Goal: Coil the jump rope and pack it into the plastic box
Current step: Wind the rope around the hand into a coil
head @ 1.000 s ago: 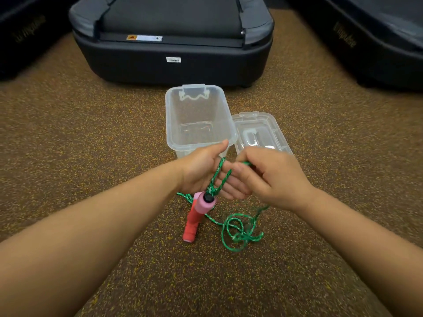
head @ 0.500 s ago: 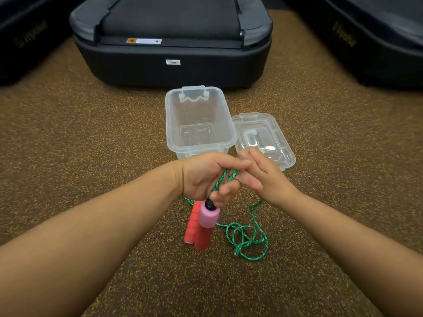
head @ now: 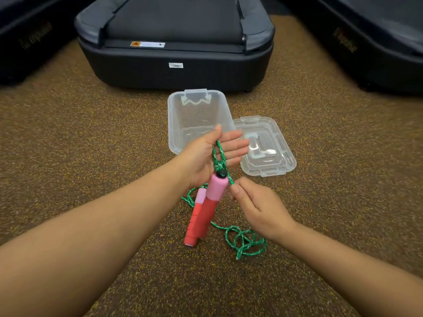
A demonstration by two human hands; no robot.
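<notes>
Opening since 0.5 s ago, the left hand now holds its fingers straight, with loops of the green braided jump rope wound over the palm and 1 pink-and-red foam handle hanging below. The right hand has dropped away and pinches the strand beside that handle. Most rope lies loose on the speckled carpet; the clear plastic box holds nothing, so coiling has barely begun.

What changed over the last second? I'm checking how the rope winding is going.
The left hand opened flat, rope looped over its palm. The right hand dropped away toward the body, pinching the rope by the pink handle. The box, lid and loose rope on the floor stayed put.
</notes>
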